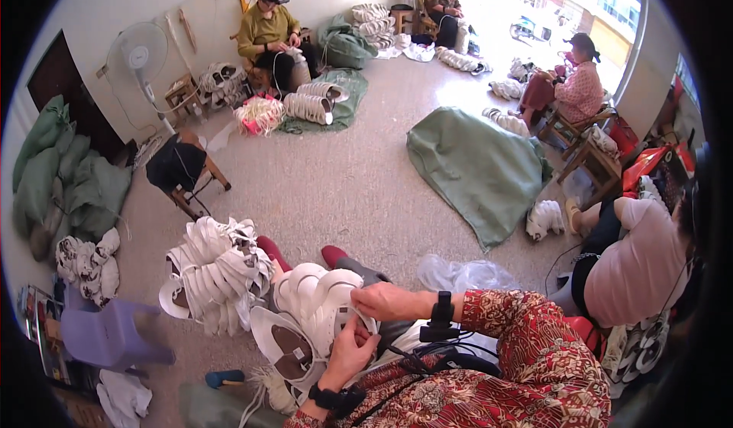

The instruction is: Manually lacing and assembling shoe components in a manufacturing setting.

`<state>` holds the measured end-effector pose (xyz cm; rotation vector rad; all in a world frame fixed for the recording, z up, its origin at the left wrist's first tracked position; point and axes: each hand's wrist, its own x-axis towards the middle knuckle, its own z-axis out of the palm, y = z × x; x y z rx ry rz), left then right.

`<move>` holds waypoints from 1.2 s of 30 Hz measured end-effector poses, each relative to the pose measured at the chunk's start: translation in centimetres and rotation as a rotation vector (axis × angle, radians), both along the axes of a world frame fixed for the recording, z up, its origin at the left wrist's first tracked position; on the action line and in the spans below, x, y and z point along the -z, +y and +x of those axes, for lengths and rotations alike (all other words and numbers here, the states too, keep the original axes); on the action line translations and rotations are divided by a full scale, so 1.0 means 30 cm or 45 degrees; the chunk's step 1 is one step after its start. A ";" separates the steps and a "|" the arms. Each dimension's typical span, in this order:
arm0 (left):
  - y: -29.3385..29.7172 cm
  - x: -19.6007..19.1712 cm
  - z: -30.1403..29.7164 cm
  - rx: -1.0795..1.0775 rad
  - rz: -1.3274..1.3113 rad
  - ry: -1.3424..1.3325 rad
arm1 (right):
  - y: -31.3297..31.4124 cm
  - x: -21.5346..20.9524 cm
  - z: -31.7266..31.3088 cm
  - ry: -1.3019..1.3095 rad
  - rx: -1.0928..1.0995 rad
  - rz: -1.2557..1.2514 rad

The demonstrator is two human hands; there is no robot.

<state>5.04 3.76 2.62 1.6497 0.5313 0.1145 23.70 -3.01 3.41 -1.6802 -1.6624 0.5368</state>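
One white shoe upper [327,319] in work, sitting between the two hands over the lap. Right hand [393,303] has its fingertips closed on the upper's edge; left hand [349,356], just below it, pinches the same edge. Any thread or lace between them is too small to make out. My read: this piece is partway, since both hands are busy at the edge and neither has let go. More nested uppers [301,284] run out just beyond the left hand; a bigger upper pile [217,269] stands farther left of it. Can't tell which of those are finished, so the count left is unknown. Around: pale cords [269,388] and a blue-handled tool [224,379] left of the left hand, purple stool [114,332] farther out that way. Clear plastic bag [467,274] beyond the right hand, green cloth [473,170] past it. Co-worker in pink [637,256] well to its right. Main nuisance: black cables [416,358] looping just below the right wrist, could snag. Otherwise the edge looks reachable.
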 end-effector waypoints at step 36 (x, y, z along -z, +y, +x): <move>0.272 -0.175 -0.253 -0.412 0.146 0.298 | -0.042 0.045 -0.063 0.119 0.130 -0.108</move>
